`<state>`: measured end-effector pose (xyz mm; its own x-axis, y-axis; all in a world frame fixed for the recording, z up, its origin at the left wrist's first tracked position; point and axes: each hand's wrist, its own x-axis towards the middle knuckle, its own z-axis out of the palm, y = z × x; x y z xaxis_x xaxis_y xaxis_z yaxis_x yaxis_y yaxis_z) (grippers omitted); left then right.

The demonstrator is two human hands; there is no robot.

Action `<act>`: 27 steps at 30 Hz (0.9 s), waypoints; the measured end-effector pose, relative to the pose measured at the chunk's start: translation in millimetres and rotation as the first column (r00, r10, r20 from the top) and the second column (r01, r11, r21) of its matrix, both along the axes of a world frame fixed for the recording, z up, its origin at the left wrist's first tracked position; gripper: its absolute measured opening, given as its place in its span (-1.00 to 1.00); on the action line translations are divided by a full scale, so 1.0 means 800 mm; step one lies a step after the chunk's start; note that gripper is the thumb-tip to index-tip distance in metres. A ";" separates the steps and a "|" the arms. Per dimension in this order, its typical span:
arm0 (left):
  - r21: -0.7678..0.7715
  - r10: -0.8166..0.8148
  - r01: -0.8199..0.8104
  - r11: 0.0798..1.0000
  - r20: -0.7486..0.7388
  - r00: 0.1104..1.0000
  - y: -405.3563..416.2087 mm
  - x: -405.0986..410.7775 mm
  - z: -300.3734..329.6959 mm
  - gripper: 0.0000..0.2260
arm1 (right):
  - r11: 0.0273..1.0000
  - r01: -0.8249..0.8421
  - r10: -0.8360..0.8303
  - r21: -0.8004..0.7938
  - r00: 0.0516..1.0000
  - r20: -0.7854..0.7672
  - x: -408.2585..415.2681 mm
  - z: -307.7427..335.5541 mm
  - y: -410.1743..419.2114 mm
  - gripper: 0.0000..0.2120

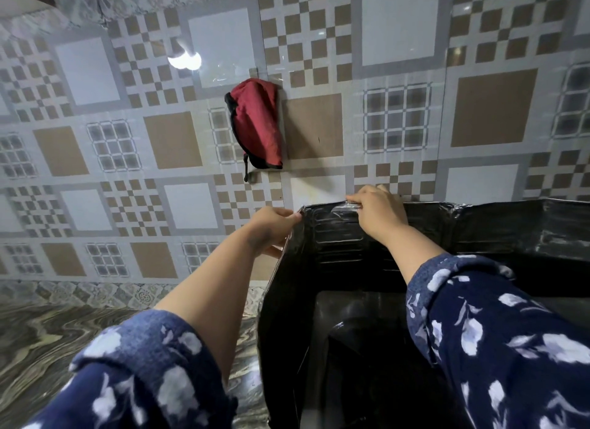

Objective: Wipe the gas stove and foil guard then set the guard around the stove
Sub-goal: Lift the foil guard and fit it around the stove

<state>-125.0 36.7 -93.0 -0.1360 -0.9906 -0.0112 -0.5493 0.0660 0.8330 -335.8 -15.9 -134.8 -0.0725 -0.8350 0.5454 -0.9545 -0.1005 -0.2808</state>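
The foil guard [344, 240] stands upright on the counter as dark, ribbed, shiny panels: a back panel along the wall, a left side panel, and more panels running right. My left hand [274, 227] pinches the top left corner where the side panel meets the back one. My right hand [376, 213] grips the top edge of the back panel just right of that corner. Inside the guard lies the dark top of the gas stove [357, 320], mostly hidden by my right sleeve.
A red cloth pouch [257, 123] hangs on the tiled wall above the guard. The marbled counter [48, 336] stretches to the left of the guard. A lamp's reflection [185, 59] glares on the tiles.
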 end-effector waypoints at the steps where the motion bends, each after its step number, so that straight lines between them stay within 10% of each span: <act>1: -0.003 -0.002 0.002 1.000 0.018 1.000 0.001 0.001 0.001 -0.62 | 1.000 -0.005 0.005 0.001 1.000 0.004 0.002 -0.001 -0.001 -0.50; 17: 0.001 -0.047 0.048 0.999 0.227 0.973 -0.004 0.017 0.008 -0.54 | 0.995 -0.101 0.102 -0.023 0.991 0.088 0.039 -0.012 -0.026 -0.70; 27: -0.020 0.012 -0.012 1.000 -0.030 0.999 -0.006 0.016 0.014 -0.54 | 0.989 -0.148 0.137 0.024 0.959 0.247 0.072 0.014 -0.031 -0.70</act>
<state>-112.5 32.3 -82.1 -0.1242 -0.9922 0.0127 -0.5253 0.0766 0.8474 -278.0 -40.8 -123.4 -0.0777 -0.8681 0.4902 -0.8329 -0.2137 -0.5105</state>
